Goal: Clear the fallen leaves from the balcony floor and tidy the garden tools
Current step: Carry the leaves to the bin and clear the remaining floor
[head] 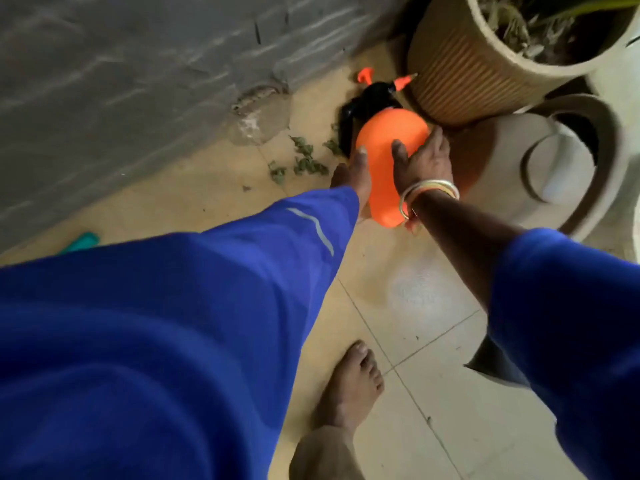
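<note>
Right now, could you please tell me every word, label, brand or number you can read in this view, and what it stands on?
No text can be read anywhere in this view.
Orange sprayer, held by the left hand and right hand: no label on the side shown.
Ribbed pot: plain, no marking.
Blue sleeve: only a pale stripe, no letters.

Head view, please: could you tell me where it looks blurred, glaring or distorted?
Head view: the near blue sleeve is smeared; head view: a pale glare patch sits on the floor tiles; head view: wide-angle bending slants the grey wall; the orange sprayer is fairly sharp.
</note>
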`<state>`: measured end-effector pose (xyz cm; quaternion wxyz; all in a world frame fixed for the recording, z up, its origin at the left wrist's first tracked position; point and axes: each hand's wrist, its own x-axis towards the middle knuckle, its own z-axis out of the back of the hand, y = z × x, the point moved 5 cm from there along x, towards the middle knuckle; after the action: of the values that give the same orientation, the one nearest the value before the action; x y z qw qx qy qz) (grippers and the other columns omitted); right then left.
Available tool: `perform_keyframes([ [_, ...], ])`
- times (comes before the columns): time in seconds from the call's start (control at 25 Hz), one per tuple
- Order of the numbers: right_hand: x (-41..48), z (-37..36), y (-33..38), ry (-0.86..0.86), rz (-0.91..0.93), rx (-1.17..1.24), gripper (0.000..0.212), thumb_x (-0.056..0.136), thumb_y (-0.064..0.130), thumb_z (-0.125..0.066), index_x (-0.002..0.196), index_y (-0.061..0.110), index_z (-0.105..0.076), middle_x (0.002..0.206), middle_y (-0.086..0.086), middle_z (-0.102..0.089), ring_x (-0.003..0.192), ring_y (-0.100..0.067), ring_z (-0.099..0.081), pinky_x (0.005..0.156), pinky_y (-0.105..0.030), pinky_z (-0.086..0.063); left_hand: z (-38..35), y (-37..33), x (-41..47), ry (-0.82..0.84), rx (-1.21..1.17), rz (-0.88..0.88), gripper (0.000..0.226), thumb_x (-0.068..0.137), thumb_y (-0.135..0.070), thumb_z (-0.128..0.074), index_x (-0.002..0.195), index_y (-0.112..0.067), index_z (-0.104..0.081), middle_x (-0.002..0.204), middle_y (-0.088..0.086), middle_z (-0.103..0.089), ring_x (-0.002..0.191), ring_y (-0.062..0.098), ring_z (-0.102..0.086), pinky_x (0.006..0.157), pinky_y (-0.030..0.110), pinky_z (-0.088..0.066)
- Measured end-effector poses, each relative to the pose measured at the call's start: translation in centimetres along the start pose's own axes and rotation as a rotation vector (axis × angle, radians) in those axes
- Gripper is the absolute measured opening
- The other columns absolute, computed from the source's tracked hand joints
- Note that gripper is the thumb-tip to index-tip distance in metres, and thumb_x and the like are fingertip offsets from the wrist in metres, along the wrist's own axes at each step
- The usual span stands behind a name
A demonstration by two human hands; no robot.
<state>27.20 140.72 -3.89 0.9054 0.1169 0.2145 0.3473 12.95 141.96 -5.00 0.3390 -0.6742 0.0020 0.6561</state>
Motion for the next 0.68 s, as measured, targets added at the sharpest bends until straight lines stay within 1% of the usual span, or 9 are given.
perform_keyframes([
  [0.08,0.1,-1.1,-1.1,0.021,-0.136,0.054,0.077,0.094,0.053,-0.051,0.147,0.001,-0.030,0.148,-0.022,-0.040,0.135,-0.037,-0.040,0.109,-0.041,-0.031,-1.1,0.8,1.2,0.052,-0.109,0.031,0.069,0.096,-0.069,-0.036,0.141,-0.018,-0.048,0.135,0.008,-0.059,0.117,0.034,-0.060,0.095,0.047,-0.052],
  [0.12,-0.7,-1.4,-1.5,0.022,-0.170,0.091,0.081,0.092,0.055,-0.053,0.148,0.002,-0.029,0.148,-0.021,-0.039,0.135,-0.037,-0.040,0.109,-0.041,-0.031,-1.4,1.2,1.6,0.061,-0.143,0.029,0.072,0.092,-0.071,-0.041,0.139,-0.018,-0.050,0.132,0.009,-0.060,0.115,0.034,-0.061,0.095,0.048,-0.053],
  [0.24,-4.4,-1.1,-2.1,-0.039,-0.132,0.172,0.086,0.088,0.057,-0.057,0.147,0.000,-0.033,0.146,-0.022,-0.042,0.134,-0.037,-0.040,0.110,-0.039,-0.027,-2.0,3.0,0.7,0.010,-0.160,0.018,0.089,0.071,-0.085,-0.046,0.129,-0.019,-0.058,0.124,0.009,-0.064,0.111,0.033,-0.063,0.098,0.049,-0.052],
  [0.36,-9.1,-1.1,-2.5,-0.081,-0.145,0.276,0.099,0.074,0.070,-0.044,0.142,-0.003,-0.041,0.143,-0.022,-0.045,0.131,-0.036,-0.042,0.112,-0.040,-0.028,-1.9,6.0,-1.8,-0.019,-0.172,0.046,0.095,0.057,-0.096,-0.046,0.121,-0.028,-0.061,0.124,0.000,-0.062,0.115,0.029,-0.059,0.101,0.050,-0.049],
  [0.44,-11.9,-1.6,-3.0,-0.053,-0.173,0.333,0.101,0.073,0.070,-0.045,0.145,-0.001,-0.039,0.147,-0.021,-0.041,0.135,-0.035,-0.038,0.114,-0.039,-0.025,-1.5,8.1,-2.4,-0.024,-0.177,0.038,0.084,0.057,-0.097,-0.050,0.109,-0.033,-0.062,0.121,-0.007,-0.062,0.113,0.022,-0.058,0.102,0.051,-0.047],
  [0.48,-12.8,-1.7,-3.3,-0.045,-0.185,0.340,0.099,0.075,0.068,-0.051,0.146,0.001,-0.038,0.148,-0.020,-0.039,0.136,-0.034,-0.036,0.114,-0.039,-0.024,-1.1,8.8,-2.2,-0.016,-0.157,0.004,0.073,0.062,-0.092,-0.053,0.102,-0.032,-0.063,0.115,-0.007,-0.064,0.108,0.020,-0.060,0.101,0.052,-0.049],
  [0.52,-13.2,-1.8,-3.8,-0.048,-0.202,0.330,0.095,0.077,0.066,-0.057,0.146,0.003,-0.037,0.148,-0.018,-0.038,0.135,-0.034,-0.035,0.113,-0.039,-0.025,-0.5,9.2,-1.8,-0.027,-0.120,-0.026,0.072,0.062,-0.091,-0.056,0.099,-0.030,-0.065,0.111,-0.005,-0.067,0.103,0.019,-0.063,0.098,0.052,-0.051],
  [0.6,-12.5,-2.2,-5.2,-0.015,-0.271,0.322,0.093,0.078,0.064,-0.067,0.147,0.009,-0.037,0.145,-0.015,-0.039,0.132,-0.034,-0.037,0.109,-0.040,-0.028,0.3,9.6,-0.2,-0.055,-0.045,-0.036,0.093,0.047,-0.096,-0.061,0.107,-0.026,-0.067,0.107,0.000,-0.072,0.097,0.022,-0.070,0.090,0.052,-0.056],
  [0.68,-10.8,-3.2,-6.4,0.148,-0.389,0.462,0.102,0.069,0.068,-0.074,0.148,0.015,-0.034,0.143,-0.014,-0.042,0.129,-0.034,-0.044,0.110,-0.042,-0.034,0.3,9.6,2.1,-0.043,-0.027,-0.002,0.105,0.036,-0.096,-0.065,0.115,-0.028,-0.066,0.108,-0.002,-0.073,0.096,0.023,-0.071,0.089,0.049,-0.057],
])
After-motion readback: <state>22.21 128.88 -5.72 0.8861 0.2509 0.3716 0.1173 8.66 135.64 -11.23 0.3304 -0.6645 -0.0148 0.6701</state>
